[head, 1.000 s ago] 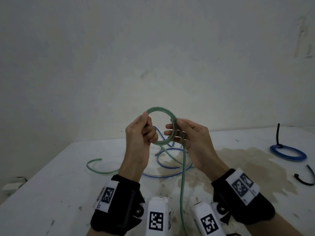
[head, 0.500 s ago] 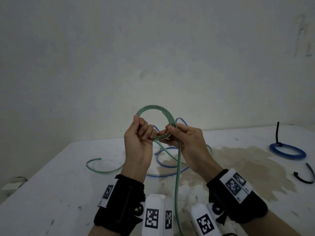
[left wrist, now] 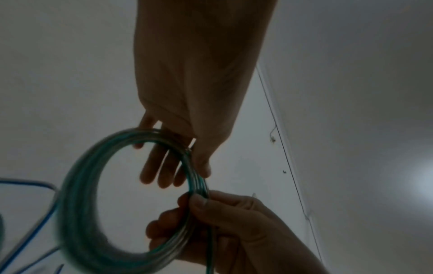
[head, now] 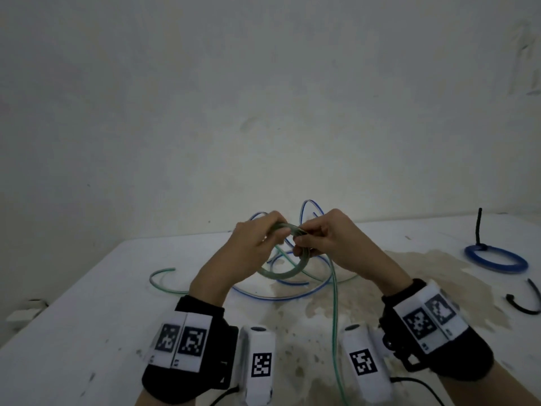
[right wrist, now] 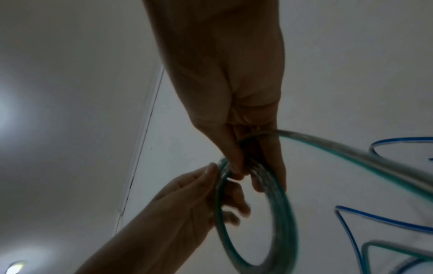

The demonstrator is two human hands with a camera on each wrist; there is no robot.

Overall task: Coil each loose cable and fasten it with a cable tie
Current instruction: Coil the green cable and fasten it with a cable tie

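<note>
A green cable coil (head: 282, 271) hangs in the air between both hands, above the white table (head: 87, 332). My left hand (head: 273, 230) pinches the coil's top left, thumb on one side and fingers on the other (left wrist: 187, 161). My right hand (head: 301, 240) grips the coil's right side (right wrist: 246, 166) where the turns meet. The green cable's loose tail (head: 335, 317) drops from the right hand toward me and off the bottom of the head view. Another stretch of the green cable (head: 164, 276) lies on the table at the left. The coil is blurred in both wrist views.
A loose blue cable (head: 292, 295) sprawls on the table under the hands. At the right lie a blue coil (head: 496, 260) bound with a black tie and a loose black cable tie (head: 527, 306). A brown stain (head: 409, 276) marks the table. The wall stands behind.
The coil stood upright above the fingers; it has since swung down and hangs below both hands. Both hands have kept hold and moved closer together.
</note>
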